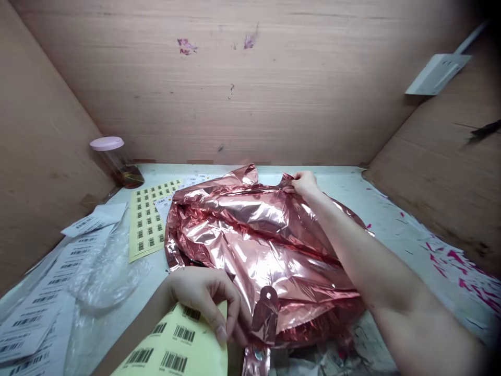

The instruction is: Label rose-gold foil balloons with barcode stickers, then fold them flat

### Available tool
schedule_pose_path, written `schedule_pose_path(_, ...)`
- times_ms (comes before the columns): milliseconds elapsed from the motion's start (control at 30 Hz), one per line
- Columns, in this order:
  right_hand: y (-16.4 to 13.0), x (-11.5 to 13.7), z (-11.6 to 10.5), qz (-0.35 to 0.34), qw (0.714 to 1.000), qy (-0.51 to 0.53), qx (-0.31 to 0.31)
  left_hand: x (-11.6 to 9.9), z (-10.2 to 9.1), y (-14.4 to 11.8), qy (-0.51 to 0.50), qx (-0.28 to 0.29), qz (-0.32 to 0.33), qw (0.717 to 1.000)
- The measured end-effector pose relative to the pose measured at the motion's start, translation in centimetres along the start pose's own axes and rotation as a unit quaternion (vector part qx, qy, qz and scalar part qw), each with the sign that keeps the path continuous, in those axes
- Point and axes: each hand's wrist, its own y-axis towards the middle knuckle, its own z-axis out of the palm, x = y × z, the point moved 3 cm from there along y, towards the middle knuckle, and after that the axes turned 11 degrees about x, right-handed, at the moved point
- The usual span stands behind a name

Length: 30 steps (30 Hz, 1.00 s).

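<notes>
Pink foil [250, 250] is pinched by the right hand [306, 184], seemingly for spreading; beneath the left hand [209, 295], a label sheet [178, 344] is pinched, perhaps for steadiness.

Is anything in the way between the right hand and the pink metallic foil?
Nothing visible: the right hand grips the pink metallic foil directly at its far edge. The yellow barcode sheet at the left hand is well clear.

You seem to be in a workshop: scuffed brown panels [250, 125] box in your pale worktop [385, 224], a power socket [438, 74] hangs above, and barcode sheets [147, 222] and pink scraps [450, 256] lie around
</notes>
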Motion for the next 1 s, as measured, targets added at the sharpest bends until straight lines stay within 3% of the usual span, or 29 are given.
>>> schedule_pose_path(100,-0.5,0.4,1.5,-0.047,0.998,-0.027,-0.045,0.2,-1.4,-1.3,-0.074,-0.056,0.058,0.994)
schedule_pose_path(200,-5.4,1.0,3.8,-0.120,0.992,-0.039,-0.022,-0.5,-3.8,-3.1,-0.062,-0.213,0.141,0.965)
schedule_pose_path(267,-9.8,1.4,5.6,-0.159,0.983,-0.017,0.088,-0.8,-5.0,-4.0,-0.041,-0.300,0.146,0.942)
schedule_pose_path(333,-13.9,1.4,7.7,-0.163,0.946,0.048,0.275,-1.1,-5.9,-4.4,-0.037,-0.358,0.159,0.919)
schedule_pose_path(400,-16.5,0.9,9.0,-0.147,0.919,0.084,0.355,-1.2,-6.3,-4.5,-0.042,-0.387,0.181,0.903)
schedule_pose_path(533,-16.9,-0.2,10.3,-0.155,0.926,0.102,0.329,-1.1,-5.7,-4.0,-0.041,-0.375,0.187,0.907)
schedule_pose_path(700,-16.5,0.8,10.7,-0.186,0.886,0.145,0.398,-0.5,-3.8,-2.8,-0.105,-0.309,0.209,0.922)
schedule_pose_path(867,-16.7,2.2,10.3,-0.204,0.885,0.154,0.390,-0.7,-2.5,-1.8,-0.128,-0.251,0.238,0.929)
schedule_pose_path(1000,-16.6,2.5,10.0,-0.230,0.867,0.156,0.414,-1.2,-1.9,-1.5,-0.125,-0.225,0.239,0.936)
